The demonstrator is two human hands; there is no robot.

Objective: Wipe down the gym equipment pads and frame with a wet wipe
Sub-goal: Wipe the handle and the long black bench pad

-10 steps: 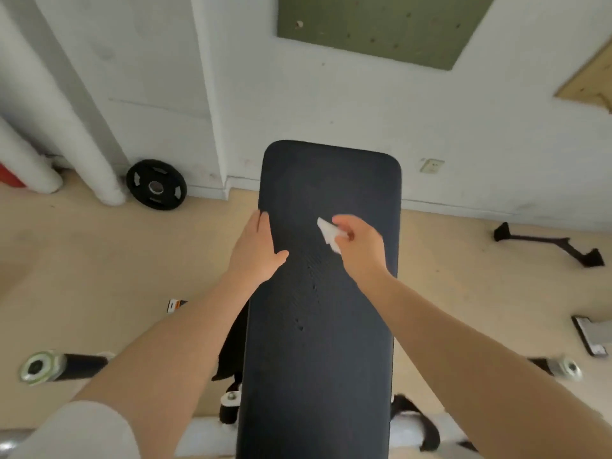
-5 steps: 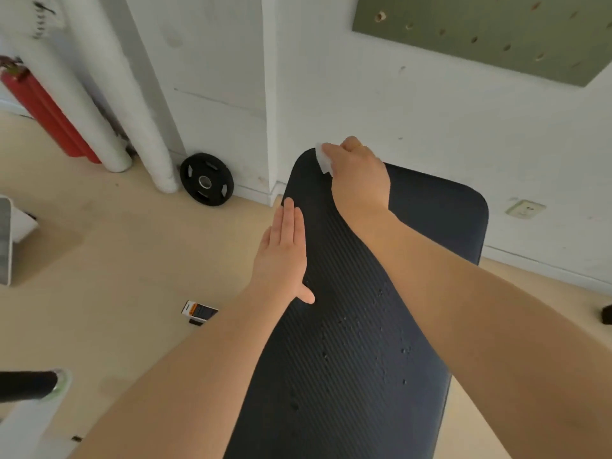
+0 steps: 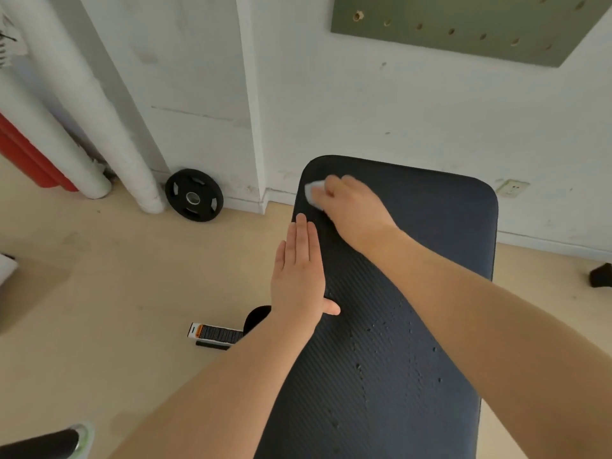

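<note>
The wipe [image 3: 313, 191] sits up at the far left corner of the pad [image 3: 414, 293], a small white wad pressed to the dark ribbed surface, and most of it is hidden under the right hand [image 3: 351, 210]. That hand is curled over it, fingers closed down on the wipe, knuckles up, forearm running in from the lower right across the pad. A bit blurred there, so the exact finger grip can't be told.

The left hand [image 3: 299, 276] lies flat and open along the pad's left edge, fingers straight and together, pointing toward the wall, thumb stuck out onto the ribbed top. It holds nothing. It is just nearer than the right hand, the two close but not touching.

The pad itself runs long and dark from the bottom of the view up toward the wall [image 3: 381, 104], rounded at its far corners, with small specks scattered across its middle, wet or worn I can't tell.

Out to the left, on the pale floor [image 3: 99, 293], a black weight plate [image 3: 194, 195] leans at the foot of the wall beside white pipes [image 3: 86, 104]. Something red [image 3: 29, 157] shows behind the pipes. A small striped box [image 3: 215, 334] lies on the floor just beside the left forearm. High on the wall, a green board [image 3: 463, 24] with holes; low at the right, a socket [image 3: 512, 187].
</note>
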